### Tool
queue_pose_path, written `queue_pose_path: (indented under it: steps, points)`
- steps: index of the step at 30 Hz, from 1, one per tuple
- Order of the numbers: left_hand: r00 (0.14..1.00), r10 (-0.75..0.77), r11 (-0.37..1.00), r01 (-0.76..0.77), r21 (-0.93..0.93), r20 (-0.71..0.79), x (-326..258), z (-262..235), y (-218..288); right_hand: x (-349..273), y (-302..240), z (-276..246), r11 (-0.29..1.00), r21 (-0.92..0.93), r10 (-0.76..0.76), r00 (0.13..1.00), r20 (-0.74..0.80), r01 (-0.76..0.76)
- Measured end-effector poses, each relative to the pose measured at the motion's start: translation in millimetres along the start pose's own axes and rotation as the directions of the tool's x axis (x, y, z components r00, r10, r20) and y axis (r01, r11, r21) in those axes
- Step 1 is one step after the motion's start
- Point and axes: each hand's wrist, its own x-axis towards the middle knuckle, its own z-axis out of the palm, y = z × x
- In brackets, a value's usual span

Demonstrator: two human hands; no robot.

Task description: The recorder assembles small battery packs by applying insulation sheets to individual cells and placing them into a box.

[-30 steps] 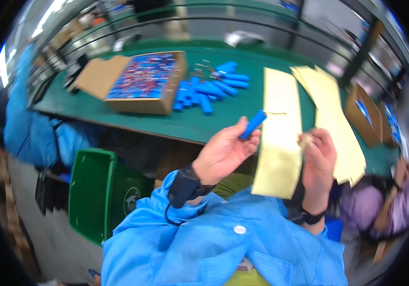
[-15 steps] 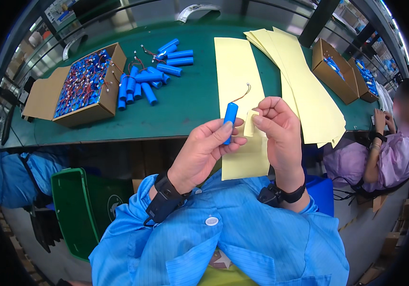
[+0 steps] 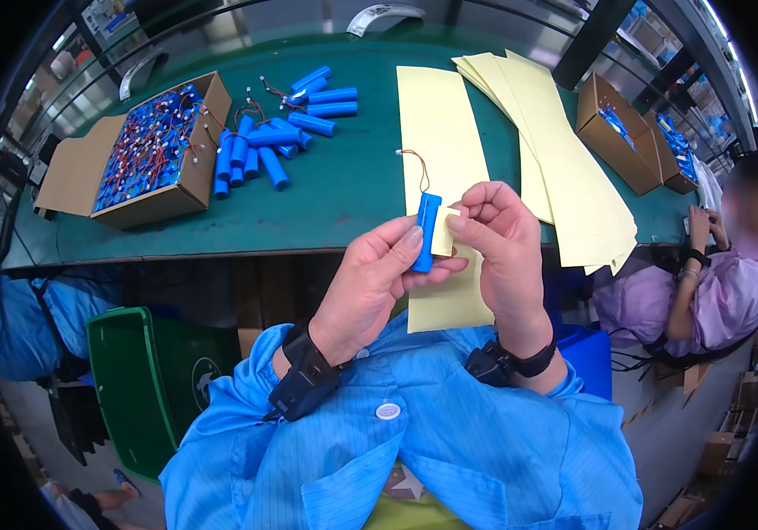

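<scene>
A blue cylindrical battery (image 3: 428, 231) stands nearly upright in my left hand (image 3: 377, 272), pinched between thumb and fingers. From its top a thin red and dark lead loops up to a small white connector. My right hand (image 3: 504, 231) pinches a small pale-yellow paper piece (image 3: 443, 232) between thumb and forefinger. That piece lies against the battery's right side; how far it sticks cannot be seen. Beneath both hands stretches a long pale-yellow sheet (image 3: 441, 115), overhanging the table's near edge.
Loose blue batteries (image 3: 260, 139) with leads lie left of the sheet. A cardboard box (image 3: 207, 168) of batteries stands farther left. More yellow sheets (image 3: 573, 194) and a brown box (image 3: 613, 146) are on the right, near a seated person in pink (image 3: 697, 291). A green bin (image 3: 145, 389) stands below left.
The yellow piece in my right hand has moved left, from beside the battery onto its side. The battery's lead now curls left instead of right.
</scene>
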Motion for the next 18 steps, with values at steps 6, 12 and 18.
queue_pose_path:
  steps: [6, 12, 18]
  points:
    - [1.000, 0.009, 0.999, -0.009, -0.037, -0.001, -0.5, 4.8, -0.2, -4.3, 0.0, 9.8, 0.999, -0.033, -0.016, 0.999, -0.047, 0.014]
    - [0.990, 0.106, 0.947, -0.072, 0.314, -0.091, 2.8, 1.1, -9.4, -6.8, 3.5, 8.5, 0.722, -0.601, -0.397, 0.917, 0.046, 0.343]
    - [0.975, 0.219, 0.923, -0.199, 0.328, -0.024, 5.4, 4.5, -8.5, -2.4, -15.9, -16.2, 0.907, -0.371, -0.162, 0.979, 0.127, 0.198]
